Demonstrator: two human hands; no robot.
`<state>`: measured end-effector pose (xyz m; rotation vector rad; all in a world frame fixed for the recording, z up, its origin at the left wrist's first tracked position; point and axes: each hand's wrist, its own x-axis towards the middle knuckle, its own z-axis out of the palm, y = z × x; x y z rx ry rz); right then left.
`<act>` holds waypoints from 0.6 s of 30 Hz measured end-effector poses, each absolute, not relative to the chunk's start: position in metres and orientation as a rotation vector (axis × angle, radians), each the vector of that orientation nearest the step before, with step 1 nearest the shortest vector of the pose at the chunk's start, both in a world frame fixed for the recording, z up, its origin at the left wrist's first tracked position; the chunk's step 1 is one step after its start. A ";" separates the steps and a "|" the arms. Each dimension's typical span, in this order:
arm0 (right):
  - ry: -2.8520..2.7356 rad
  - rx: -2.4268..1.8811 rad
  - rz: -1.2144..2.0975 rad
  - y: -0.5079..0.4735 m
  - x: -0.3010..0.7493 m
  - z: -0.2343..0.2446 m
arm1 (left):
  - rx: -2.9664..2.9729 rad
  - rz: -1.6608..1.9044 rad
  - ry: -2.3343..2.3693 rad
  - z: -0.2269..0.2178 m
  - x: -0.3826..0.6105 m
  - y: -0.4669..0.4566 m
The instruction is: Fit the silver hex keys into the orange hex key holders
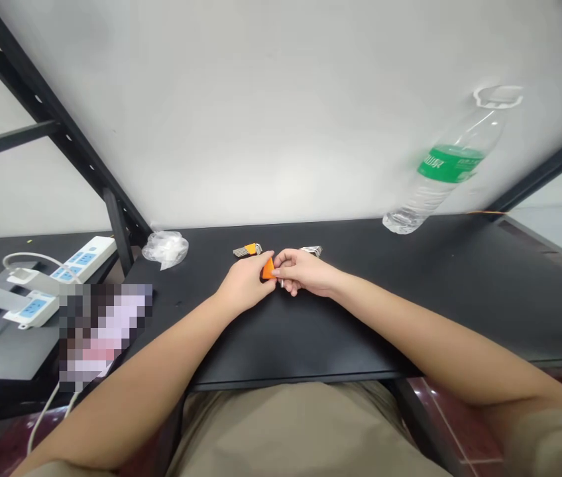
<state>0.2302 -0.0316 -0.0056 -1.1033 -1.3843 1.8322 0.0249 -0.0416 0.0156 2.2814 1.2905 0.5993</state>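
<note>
Both my hands meet over the middle of the black table (311, 331). My left hand (244, 283) and my right hand (301, 272) are closed together on a small orange holder (268, 268), fingers pinched around it. A thin metal piece shows just under my right fingers. Behind my left hand lies another orange holder with metal keys (247, 250). A loose bundle of metal keys (312, 250) lies just behind my right hand.
A crumpled clear plastic bag (165, 247) lies at the table's back left. A clear water bottle with a green label (440, 173) stands at the back right by the wall. White power strips (57, 281) and cables sit on the neighbouring table at left, beside black frame struts (116, 225).
</note>
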 end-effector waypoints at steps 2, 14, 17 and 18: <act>-1.414 -1.066 1.853 -0.031 0.230 -0.003 | 2.317 0.594 1.316 0.017 0.024 -0.042; -2.513 -1.554 0.210 0.012 0.314 0.007 | 2.300 0.565 1.417 0.020 0.022 -0.045; -2.564 -1.559 0.184 0.012 0.311 0.003 | 2.310 0.565 1.421 0.019 0.021 -0.044; -2.576 -1.561 0.187 0.011 0.308 0.003 | 2.315 0.571 1.422 0.018 0.021 -0.044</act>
